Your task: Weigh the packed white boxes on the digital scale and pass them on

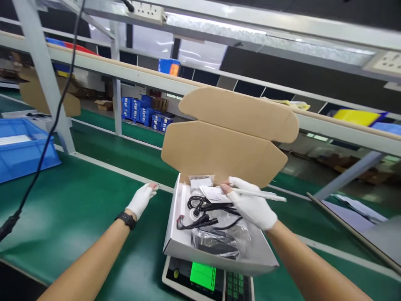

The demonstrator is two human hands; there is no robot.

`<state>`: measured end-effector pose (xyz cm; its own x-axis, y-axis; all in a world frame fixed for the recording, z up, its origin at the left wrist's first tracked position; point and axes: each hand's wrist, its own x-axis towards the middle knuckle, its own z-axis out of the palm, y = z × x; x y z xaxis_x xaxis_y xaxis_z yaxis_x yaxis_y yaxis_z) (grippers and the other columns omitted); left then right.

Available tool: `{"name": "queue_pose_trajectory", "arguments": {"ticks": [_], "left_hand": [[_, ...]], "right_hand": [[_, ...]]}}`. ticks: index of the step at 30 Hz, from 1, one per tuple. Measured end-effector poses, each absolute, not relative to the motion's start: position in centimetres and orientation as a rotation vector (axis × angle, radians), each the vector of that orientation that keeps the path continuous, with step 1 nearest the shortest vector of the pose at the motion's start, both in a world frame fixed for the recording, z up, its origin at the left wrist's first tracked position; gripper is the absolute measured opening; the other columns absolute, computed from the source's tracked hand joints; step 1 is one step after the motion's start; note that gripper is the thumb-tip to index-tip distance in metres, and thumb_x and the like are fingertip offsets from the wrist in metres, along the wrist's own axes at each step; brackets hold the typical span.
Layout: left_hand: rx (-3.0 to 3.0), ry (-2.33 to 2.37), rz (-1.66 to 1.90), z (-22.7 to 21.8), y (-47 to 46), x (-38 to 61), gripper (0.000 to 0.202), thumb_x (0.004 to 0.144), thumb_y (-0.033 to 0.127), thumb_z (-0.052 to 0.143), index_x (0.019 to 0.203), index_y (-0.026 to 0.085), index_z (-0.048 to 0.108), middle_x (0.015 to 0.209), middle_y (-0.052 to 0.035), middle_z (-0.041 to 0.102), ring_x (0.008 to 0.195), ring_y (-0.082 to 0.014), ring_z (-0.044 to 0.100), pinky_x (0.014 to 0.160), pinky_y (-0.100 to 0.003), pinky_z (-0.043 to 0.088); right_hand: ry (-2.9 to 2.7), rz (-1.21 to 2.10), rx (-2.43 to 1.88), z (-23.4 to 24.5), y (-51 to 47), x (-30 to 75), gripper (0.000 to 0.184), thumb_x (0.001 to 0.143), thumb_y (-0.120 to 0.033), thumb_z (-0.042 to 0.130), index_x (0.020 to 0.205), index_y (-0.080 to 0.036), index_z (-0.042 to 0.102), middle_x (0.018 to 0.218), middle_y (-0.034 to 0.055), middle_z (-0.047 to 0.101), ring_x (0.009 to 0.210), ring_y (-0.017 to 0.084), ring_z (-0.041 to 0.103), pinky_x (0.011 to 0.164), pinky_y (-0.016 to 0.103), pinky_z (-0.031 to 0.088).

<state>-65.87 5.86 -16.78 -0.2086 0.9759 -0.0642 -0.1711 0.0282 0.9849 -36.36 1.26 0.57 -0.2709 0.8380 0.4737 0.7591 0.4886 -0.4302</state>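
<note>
Open brown cardboard box with white lining on scale | right gloved hand inside it, fingers pinched on white paper sheet | left gloved hand beside box, fingers loosely apart, empty

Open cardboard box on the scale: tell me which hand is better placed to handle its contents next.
Right, probably. The right hand is already over the box, touching a white leaflet above the black cables. The left hand hovers over the green mat, beside the box.

White gloves, brown cardboard lid, green mat, blue crate.
</note>
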Motion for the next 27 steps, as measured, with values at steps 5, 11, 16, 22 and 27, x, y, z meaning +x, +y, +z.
{"name": "queue_pose_trajectory", "arguments": {"ticks": [5, 11, 16, 22, 27], "left_hand": [[1.053, 1.13, 1.474, -10.2, 9.1, -62.6, 0.058, 0.074, 0.066, 0.058, 0.096, 0.013, 0.059, 0.107, -0.0164, 0.065, 0.093, -0.0228, 0.062, 0.085, -0.035, 0.047], [0.964, 1.073, 1.449, -8.7, 11.2, -60.5, 0.063, 0.074, 0.076, 0.046, 0.078, 0.014, 0.058, 0.082, -0.0123, 0.067, 0.076, -0.0212, 0.064, 0.07, -0.032, 0.05], [0.953, 1.118, 1.512, -9.2, 11.6, -60.3, 0.061, 0.071, 0.077, 0.049, 0.064, 0.017, 0.053, 0.066, -0.0062, 0.061, 0.065, -0.0174, 0.059, 0.062, -0.028, 0.049], [0.951, 1.118, 1.517, -9.2, 11.7, -60.3, 0.059, 0.073, 0.076, 0.048, 0.061, 0.018, 0.052, 0.063, -0.0056, 0.059, 0.064, -0.0173, 0.058, 0.061, -0.027, 0.049], [0.949, 1.103, 1.523, -9.3, 11.6, -60.2, 0.06, 0.072, 0.077, 0.048, 0.06, 0.018, 0.052, 0.063, -0.0053, 0.058, 0.064, -0.017, 0.058, 0.061, -0.027, 0.049]], "right_hand": [[-2.423, -0.046, -1.18, -0.6, 7.5, -44.0, 0.017, 0.088, -0.031, 0.051, 0.08, -0.02, 0.062, 0.08, 0.0021, 0.066, 0.075, 0.018, 0.06, 0.07, 0.026, 0.042], [-2.418, -0.501, -1.098, -5.2, 10.8, -46.5, 0.012, 0.086, -0.024, 0.054, 0.075, -0.019, 0.055, 0.071, 0.0046, 0.061, 0.071, 0.02, 0.058, 0.067, 0.028, 0.04], [-2.361, -0.571, -1.003, -6.1, 11.1, -46.3, 0.025, 0.093, -0.026, 0.043, 0.07, -0.019, 0.052, 0.071, 0.0052, 0.059, 0.069, 0.02, 0.056, 0.066, 0.029, 0.038], [-2.358, -0.579, -0.985, -6.1, 11.2, -46.4, 0.027, 0.093, -0.025, 0.042, 0.067, -0.02, 0.05, 0.068, 0.0051, 0.057, 0.068, 0.02, 0.054, 0.065, 0.029, 0.038], [-2.361, -0.561, -0.973, -6.2, 11.2, -46.4, 0.027, 0.092, -0.024, 0.041, 0.067, -0.02, 0.05, 0.068, 0.0048, 0.056, 0.067, 0.02, 0.053, 0.065, 0.029, 0.038]]}}
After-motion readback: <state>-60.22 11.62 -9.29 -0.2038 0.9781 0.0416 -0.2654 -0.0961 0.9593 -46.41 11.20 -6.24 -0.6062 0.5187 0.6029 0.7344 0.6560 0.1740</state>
